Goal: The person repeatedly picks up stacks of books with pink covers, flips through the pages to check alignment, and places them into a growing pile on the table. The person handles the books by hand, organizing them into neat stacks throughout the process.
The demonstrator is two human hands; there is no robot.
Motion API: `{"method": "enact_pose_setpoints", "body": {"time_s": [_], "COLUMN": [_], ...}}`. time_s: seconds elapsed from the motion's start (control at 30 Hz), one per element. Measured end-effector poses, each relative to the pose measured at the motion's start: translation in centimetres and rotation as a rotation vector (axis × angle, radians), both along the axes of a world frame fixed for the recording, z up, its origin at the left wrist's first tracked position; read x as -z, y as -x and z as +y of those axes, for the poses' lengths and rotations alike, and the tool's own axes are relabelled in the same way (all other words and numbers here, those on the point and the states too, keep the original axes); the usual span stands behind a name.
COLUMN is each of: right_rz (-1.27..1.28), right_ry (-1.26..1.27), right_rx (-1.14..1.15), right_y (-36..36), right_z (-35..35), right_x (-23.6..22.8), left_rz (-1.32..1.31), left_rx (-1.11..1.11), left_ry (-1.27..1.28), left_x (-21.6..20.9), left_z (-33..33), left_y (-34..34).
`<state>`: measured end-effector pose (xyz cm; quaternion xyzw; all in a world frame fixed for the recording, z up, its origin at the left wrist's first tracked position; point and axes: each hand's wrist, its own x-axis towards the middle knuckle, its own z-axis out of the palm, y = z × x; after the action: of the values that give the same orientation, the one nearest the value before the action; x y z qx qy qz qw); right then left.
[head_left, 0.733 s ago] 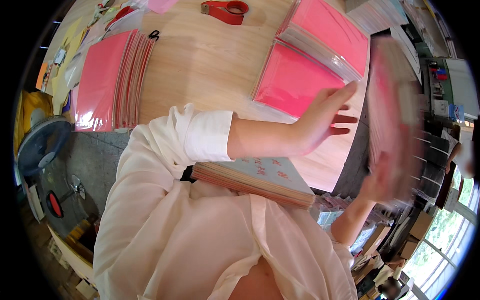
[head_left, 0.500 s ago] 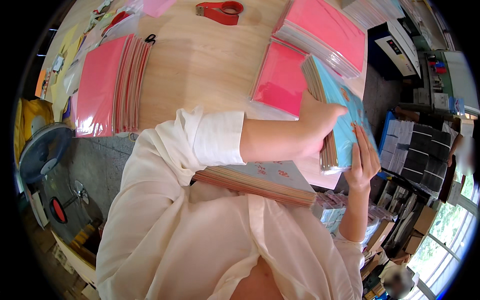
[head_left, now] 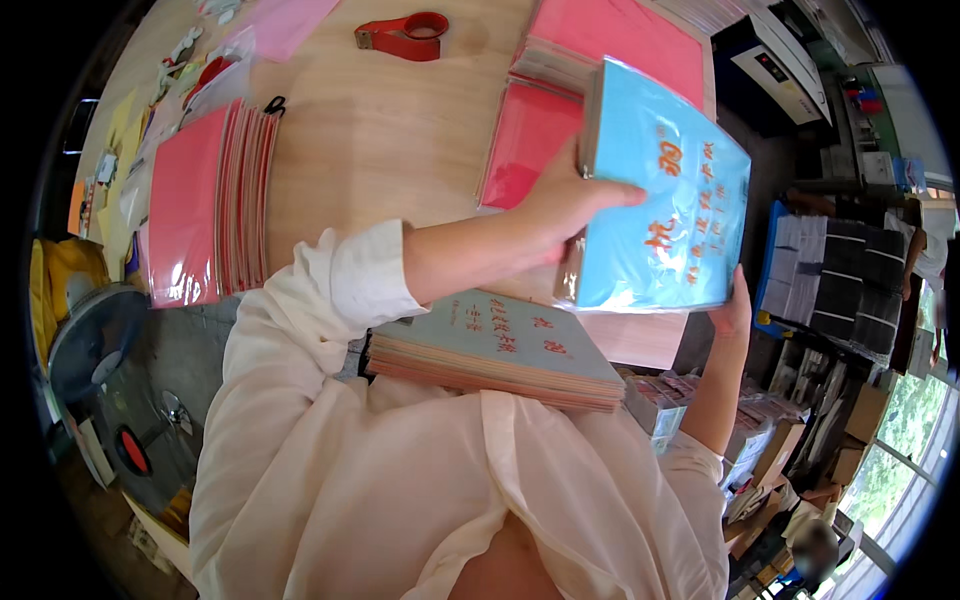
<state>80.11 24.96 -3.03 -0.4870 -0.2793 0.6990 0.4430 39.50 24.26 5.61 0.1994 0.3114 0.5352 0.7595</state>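
Note:
My left hand (head_left: 570,205) grips a plastic-wrapped stack of blue-covered paper packs (head_left: 690,190) by its left side, thumb lying across the top face. Orange handwriting-style characters show on the cover. At the stack's lower right corner, my right hand (head_left: 734,305) supports it, its fingers mostly hidden behind. The stack is held up in the air and tilted, in front of some red-pink packs (head_left: 532,140). Close against my body sits a thick stack of grey-blue packs (head_left: 490,345), partly below my left forearm.
More pink-covered packs (head_left: 620,45) lie at the table's far right; another pink stack (head_left: 187,205) stands at left. A red tape dispenser (head_left: 405,38) rests on the wooden table (head_left: 370,130). Beyond the edges are a fan (head_left: 95,340), a blue crate (head_left: 768,265) and another person (head_left: 815,550).
The blue stack has turned so its cover faces up toward me, and has shifted slightly up. My right hand slid from its top face to the lower right corner.

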Motion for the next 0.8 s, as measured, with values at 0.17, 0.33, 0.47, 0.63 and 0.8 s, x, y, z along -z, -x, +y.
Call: {"method": "enact_pose_setpoints", "body": {"time_s": [0.17,0.33,0.47,0.63,0.8], "right_rz": [-0.354,-0.265,-0.890,-0.786,-1.203], "right_ry": [0.007,-0.099,-0.463,-1.306,-1.434], "right_rx": [-0.072,-0.237,-0.131,-0.195,-0.189], "right_y": [2.4,7.0,7.6,9.6,10.7], "right_z": [0.9,0.0,0.8,6.3,8.0], "right_x": [0.0,-1.2,-2.2,-8.2,-5.9], "left_rz": [0.131,0.417,0.799,1.176,1.406], "left_rx": [0.083,0.172,0.308,0.036,-0.152], "left_ry": [-0.040,-0.291,-0.664,-1.570,-1.727], "left_x": [2.4,5.4,4.6,1.0,5.6], "left_z": [-0.6,0.0,2.2,6.8,8.3], "left_y": [3.3,7.7,10.9,11.6,12.1]}}
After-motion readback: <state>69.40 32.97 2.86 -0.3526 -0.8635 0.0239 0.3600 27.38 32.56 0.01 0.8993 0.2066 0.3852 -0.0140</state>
